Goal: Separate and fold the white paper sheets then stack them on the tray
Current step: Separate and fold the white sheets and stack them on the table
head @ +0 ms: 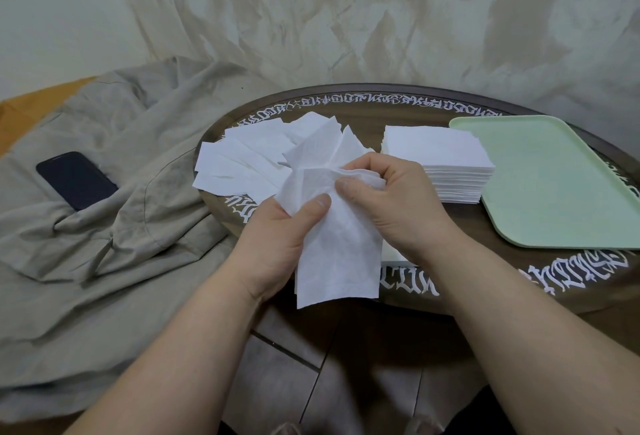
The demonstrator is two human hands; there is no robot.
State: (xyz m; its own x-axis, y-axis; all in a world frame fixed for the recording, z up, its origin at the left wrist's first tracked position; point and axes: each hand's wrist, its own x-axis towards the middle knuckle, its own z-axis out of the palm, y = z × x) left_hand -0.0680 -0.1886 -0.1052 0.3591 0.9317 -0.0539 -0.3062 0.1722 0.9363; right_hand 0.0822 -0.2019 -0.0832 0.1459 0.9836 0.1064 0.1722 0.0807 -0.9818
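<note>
Both hands work at the centre of the view, above the near edge of the round table (450, 271). The left hand (277, 237) pinches a white sheet (332, 247) between thumb and curled fingers, while the right hand (398, 202) pinches its upper layers at about one o'clock from the left thumb; this looks like the separating step, plies being peeled apart. Loose sheets (242, 160) lie fanned at ten o'clock from the hands, a neat stack (436, 160) sits at two o'clock, and the green tray (554, 185), at three o'clock, holds no paper. Next, probably, the plies must be drawn apart gently, since thin paper may tear, then folded.
</note>
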